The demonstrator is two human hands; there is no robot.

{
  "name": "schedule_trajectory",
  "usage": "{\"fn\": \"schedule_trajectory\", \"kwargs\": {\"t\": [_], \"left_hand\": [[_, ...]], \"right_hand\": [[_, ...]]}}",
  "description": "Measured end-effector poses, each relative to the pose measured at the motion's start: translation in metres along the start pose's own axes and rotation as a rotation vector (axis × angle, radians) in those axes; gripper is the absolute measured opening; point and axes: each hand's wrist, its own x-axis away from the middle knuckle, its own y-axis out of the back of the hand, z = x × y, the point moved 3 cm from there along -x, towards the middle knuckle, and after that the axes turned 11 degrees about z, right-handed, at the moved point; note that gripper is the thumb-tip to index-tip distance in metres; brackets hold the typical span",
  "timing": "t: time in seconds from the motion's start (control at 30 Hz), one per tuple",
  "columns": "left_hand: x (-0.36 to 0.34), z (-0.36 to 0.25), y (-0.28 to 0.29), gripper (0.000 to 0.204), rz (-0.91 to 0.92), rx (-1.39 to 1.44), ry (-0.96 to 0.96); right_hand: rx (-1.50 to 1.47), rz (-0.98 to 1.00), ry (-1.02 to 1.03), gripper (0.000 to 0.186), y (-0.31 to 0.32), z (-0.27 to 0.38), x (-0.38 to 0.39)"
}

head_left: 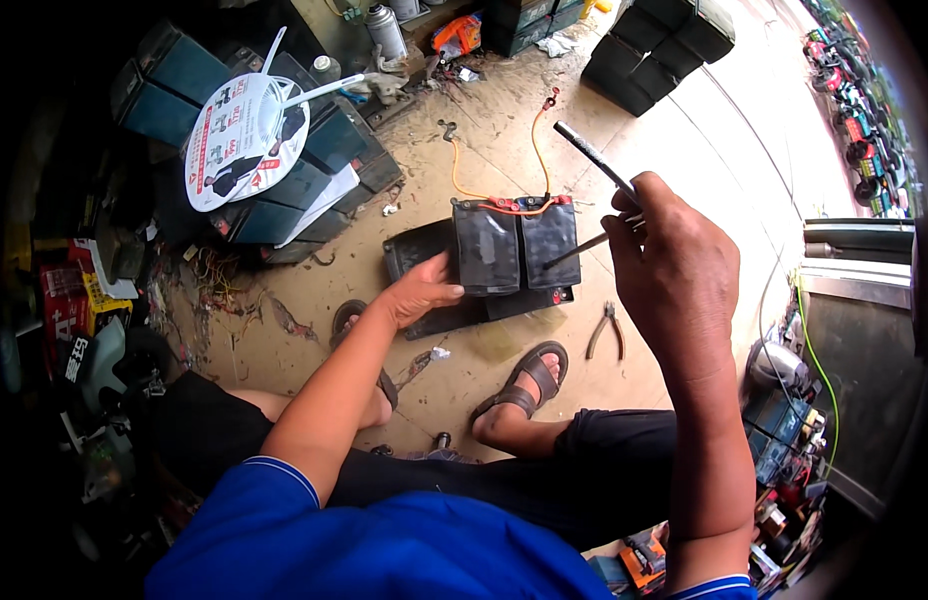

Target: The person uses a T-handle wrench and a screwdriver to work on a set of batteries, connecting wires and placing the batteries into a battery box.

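On the floor in front of me lies a dark battery block [487,250] with two dark-topped parts side by side and red terminals on its far edge. Under and beside it are further black battery cases [429,246]. An orange wire [540,140] loops from the block, with terminal clips at its ends. My left hand [424,290] rests against the block's left side, thumb and fingers apart. Raised to the right, my right hand [676,262] is closed around a dark metal rod tool [596,160]. Two rod ends show from that fist; one points toward the block.
Pliers [607,332] lie right of the block, near my sandalled foot [524,385]. Several batteries [334,140] stand at the left, with a round printed fan [246,140] on top. More batteries [659,50] stand far right. Spray can [387,32], scraps and clutter edge the floor.
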Motion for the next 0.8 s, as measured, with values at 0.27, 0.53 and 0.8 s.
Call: {"fn": "schedule_trajectory", "kwargs": {"t": [0.27, 0.53, 0.8], "left_hand": [[0.001, 0.004, 0.004, 0.097, -0.011, -0.005, -0.011], [-0.001, 0.004, 0.002, 0.096, -0.014, -0.004, -0.011], [-0.001, -0.003, -0.006, 0.096, -0.003, -0.003, -0.01]], "right_hand": [[0.016, -0.005, 0.008, 0.015, -0.001, 0.002, 0.0], [0.064, 0.024, -0.007, 0.014, -0.001, 0.0, -0.002], [0.065, 0.067, -0.039, 0.014, 0.001, -0.001, -0.003]]}}
